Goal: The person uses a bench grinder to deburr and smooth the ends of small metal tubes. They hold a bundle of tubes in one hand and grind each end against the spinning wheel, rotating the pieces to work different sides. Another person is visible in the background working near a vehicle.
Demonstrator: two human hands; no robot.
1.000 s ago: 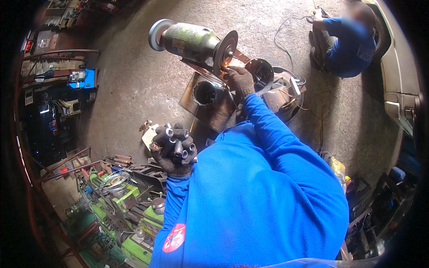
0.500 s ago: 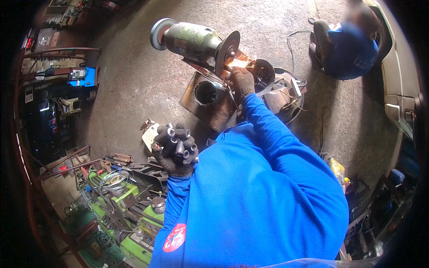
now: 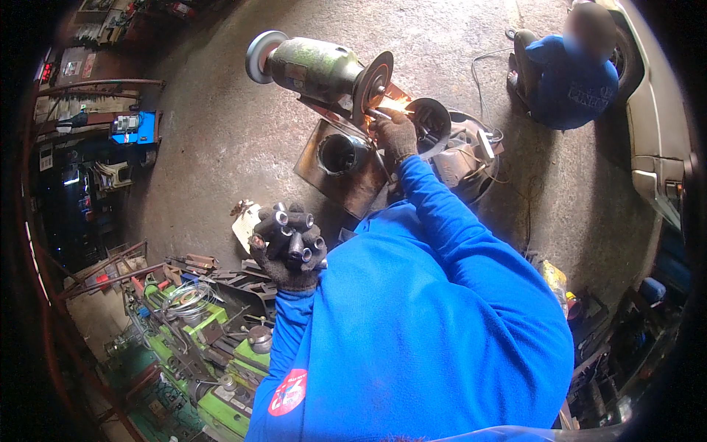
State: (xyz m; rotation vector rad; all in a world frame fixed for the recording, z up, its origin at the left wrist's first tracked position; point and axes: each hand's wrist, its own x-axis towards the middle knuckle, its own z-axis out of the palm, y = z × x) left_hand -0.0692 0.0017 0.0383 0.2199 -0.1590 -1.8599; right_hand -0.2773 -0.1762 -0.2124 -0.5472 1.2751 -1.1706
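Concrete workshop floor (image 3: 206, 147), pretty worn and stained, with a green grinder (image 3: 313, 68) up on a rusty metal stand (image 3: 342, 188). Right hand (image 3: 398, 138) is gloved and has its fingers pinched round one short tube (image 3: 379, 113), end toward the dark wheel (image 3: 373, 87); bright sparks (image 3: 398, 103) come off right beside it, so I'd say the tip is touching. Looks like the pinch sits back along the tube to spare the glove. Left hand (image 3: 287, 274), also gloved, is basically a rack: fingers curled and wedged around a bunch of loose tubes (image 3: 296, 244), ends poking every which way, well off the stand's left corner, which I'd guess keeps them clear of the wheel. Just past the right hand there's a round metal bin (image 3: 442, 110) with more dark pieces inside its rim, handy to that hand imo. An open can (image 3: 339, 155) sits near the stand's upper edge; can't tell what's in it. Someone in a blue shirt (image 3: 574, 88) is crouched well apart, by a pale vehicle (image 3: 659, 110).
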